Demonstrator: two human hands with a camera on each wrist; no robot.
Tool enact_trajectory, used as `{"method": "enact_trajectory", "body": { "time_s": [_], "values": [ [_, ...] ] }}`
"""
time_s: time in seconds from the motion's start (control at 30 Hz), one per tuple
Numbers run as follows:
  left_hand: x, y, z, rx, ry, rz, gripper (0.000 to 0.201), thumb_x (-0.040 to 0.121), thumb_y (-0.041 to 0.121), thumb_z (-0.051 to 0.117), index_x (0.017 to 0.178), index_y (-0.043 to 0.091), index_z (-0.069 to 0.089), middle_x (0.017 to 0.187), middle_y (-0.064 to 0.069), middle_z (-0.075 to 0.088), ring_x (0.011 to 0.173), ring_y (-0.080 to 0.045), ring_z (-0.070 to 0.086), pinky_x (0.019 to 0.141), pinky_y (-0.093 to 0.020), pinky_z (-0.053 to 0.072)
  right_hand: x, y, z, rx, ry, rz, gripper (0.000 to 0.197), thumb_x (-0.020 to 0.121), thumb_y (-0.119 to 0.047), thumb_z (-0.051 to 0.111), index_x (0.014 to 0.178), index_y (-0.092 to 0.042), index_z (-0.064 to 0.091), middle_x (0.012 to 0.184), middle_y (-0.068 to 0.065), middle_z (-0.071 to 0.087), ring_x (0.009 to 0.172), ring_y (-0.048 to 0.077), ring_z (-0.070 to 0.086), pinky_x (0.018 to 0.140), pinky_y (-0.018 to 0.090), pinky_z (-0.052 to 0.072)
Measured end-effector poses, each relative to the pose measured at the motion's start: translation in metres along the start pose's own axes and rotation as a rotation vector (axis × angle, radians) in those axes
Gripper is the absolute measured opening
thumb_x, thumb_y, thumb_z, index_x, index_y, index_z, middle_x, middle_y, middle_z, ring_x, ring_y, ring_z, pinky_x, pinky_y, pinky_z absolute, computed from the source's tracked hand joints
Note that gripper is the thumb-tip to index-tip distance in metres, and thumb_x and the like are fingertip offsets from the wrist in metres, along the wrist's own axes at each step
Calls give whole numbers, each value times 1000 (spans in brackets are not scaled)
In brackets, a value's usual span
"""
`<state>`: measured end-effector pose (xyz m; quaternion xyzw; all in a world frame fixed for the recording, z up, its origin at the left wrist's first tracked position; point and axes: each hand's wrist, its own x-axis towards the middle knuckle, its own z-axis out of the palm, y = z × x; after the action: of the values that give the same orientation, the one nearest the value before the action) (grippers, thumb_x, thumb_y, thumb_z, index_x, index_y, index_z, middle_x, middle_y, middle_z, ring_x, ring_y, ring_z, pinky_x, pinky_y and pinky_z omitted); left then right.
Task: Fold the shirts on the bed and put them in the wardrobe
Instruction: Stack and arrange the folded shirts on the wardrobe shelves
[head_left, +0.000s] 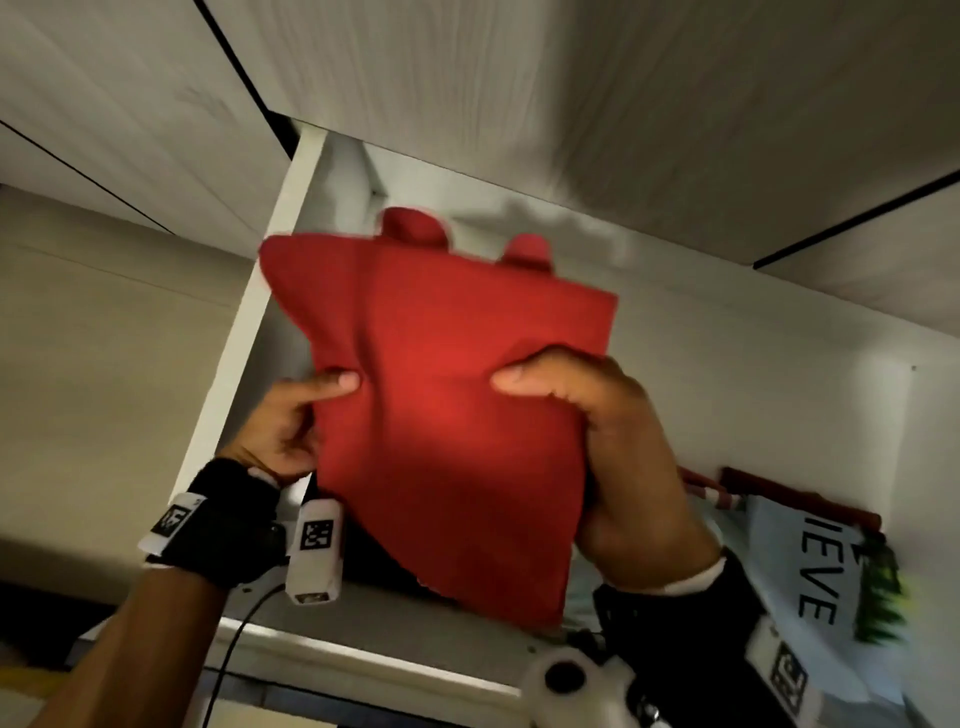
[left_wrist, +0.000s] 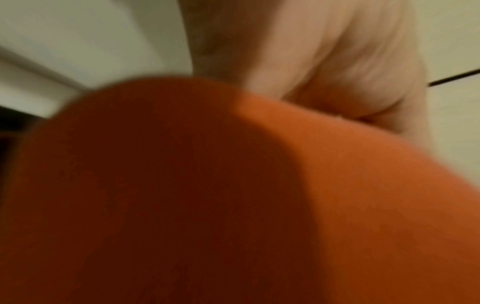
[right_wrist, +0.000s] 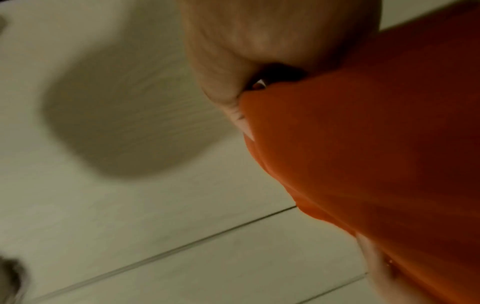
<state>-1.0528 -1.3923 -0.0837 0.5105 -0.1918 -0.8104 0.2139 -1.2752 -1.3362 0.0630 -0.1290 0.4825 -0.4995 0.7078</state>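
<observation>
A folded red shirt (head_left: 447, 395) is held up in front of an open wardrobe compartment (head_left: 701, 364), tilted with its far edge higher. My left hand (head_left: 291, 421) grips its left edge, thumb on top. My right hand (head_left: 597, 431) grips the right edge, thumb pressed on the cloth and fingers underneath. In the left wrist view the red shirt (left_wrist: 233, 195) fills most of the frame below my left hand (left_wrist: 337, 72). In the right wrist view my right hand (right_wrist: 272, 51) pinches the red shirt (right_wrist: 376, 154). Both pictures are blurred.
On the shelf (head_left: 415, 618) lies a dark folded garment (head_left: 369, 556) under the red shirt. A light blue shirt with black lettering (head_left: 821, 566) lies at the right. A white side panel (head_left: 249, 332) bounds the compartment on the left, with closed wood-grain doors (head_left: 571, 93) above.
</observation>
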Motion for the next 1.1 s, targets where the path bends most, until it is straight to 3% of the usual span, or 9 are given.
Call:
{"method": "enact_trajectory", "body": {
  "time_s": [0.2,0.37,0.47,0.57,0.63,0.7,0.87,0.97,1.1],
  "values": [
    [43,54,23,63,-4,57,21,77,25,78,97,22,85,120,-6,75,105,-17,73,97,-32,56,86,-7,-69,96,353,152,46,88,-8,55,132,-8,67,128,17,70,117,37,67,102,55,52],
    [85,62,31,146,74,22,19,96,17,64,109,15,77,114,-5,77,98,-17,75,83,-26,60,142,-10,-105,3,377,110,37,88,-7,54,121,-12,70,109,11,73,95,28,70,89,43,58],
    [113,59,18,249,102,5,32,94,28,69,123,16,71,118,-3,76,106,-16,73,94,-31,56,170,-8,-121,-154,457,96,34,84,-18,64,117,-9,70,111,7,73,102,29,69,98,43,53],
    [140,46,4,419,331,108,21,87,22,79,106,15,71,93,7,76,78,2,71,73,-17,52,196,19,-150,-536,629,114,87,59,-55,79,134,-15,60,127,6,69,116,27,64,102,47,52],
    [156,38,-4,450,453,160,52,71,19,91,113,9,61,97,4,71,86,-6,70,82,-21,54,197,39,-160,-757,692,205,108,52,-67,75,144,-17,49,136,9,62,122,29,60,104,48,50],
    [169,32,-10,558,486,145,89,53,30,94,130,10,54,118,-6,67,109,-24,67,101,-39,53,191,58,-163,-901,674,266,94,72,-58,75,148,-14,43,139,9,59,125,32,58,105,43,48],
    [158,32,6,787,538,170,84,60,34,84,136,14,55,121,-7,64,116,-30,63,101,-35,50,179,99,-165,-931,657,321,73,83,-43,71,145,-16,43,134,12,63,117,33,63,99,38,50],
    [115,16,15,940,589,324,67,76,25,79,138,18,54,131,-13,61,115,-28,58,97,-34,47,143,103,-150,-1119,754,80,59,85,-36,71,138,-18,51,122,6,69,108,28,66,91,35,51],
    [54,-41,19,1424,323,380,59,70,27,68,128,20,63,131,-12,57,121,-36,54,102,-46,44,86,132,-136,-1291,585,-148,39,81,-24,70,119,-23,64,106,-3,71,91,17,68,78,29,54]
  ]
}}
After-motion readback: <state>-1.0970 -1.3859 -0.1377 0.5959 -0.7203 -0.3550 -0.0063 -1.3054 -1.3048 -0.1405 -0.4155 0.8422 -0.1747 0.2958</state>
